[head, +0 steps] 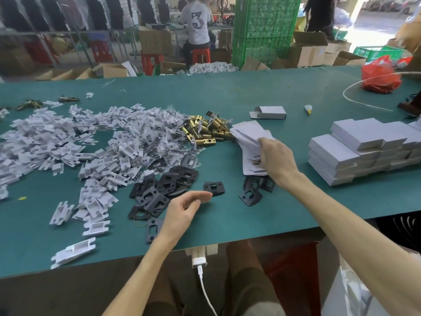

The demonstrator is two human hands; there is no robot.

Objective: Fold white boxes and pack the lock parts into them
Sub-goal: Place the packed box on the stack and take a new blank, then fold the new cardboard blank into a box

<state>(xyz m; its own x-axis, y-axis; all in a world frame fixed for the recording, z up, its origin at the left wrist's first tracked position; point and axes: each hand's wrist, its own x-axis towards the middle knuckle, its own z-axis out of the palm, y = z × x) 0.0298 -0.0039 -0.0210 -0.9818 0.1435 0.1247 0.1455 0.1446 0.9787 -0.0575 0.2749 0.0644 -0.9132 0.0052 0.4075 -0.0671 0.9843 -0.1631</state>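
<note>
Gripping flat box blanks (249, 133), right hand (276, 161); left hand (184, 212) loosely curled

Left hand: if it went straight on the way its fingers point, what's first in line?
The lone black rectangular metal plate lying flat on the green table, just beyond the fingertips of the left hand. They look almost on it, though the hand's height over the table is unclear.

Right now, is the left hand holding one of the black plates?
No: the left hand is empty, fingers loosely curled, just short of the lone black plate lying flat on the green mat.
</note>
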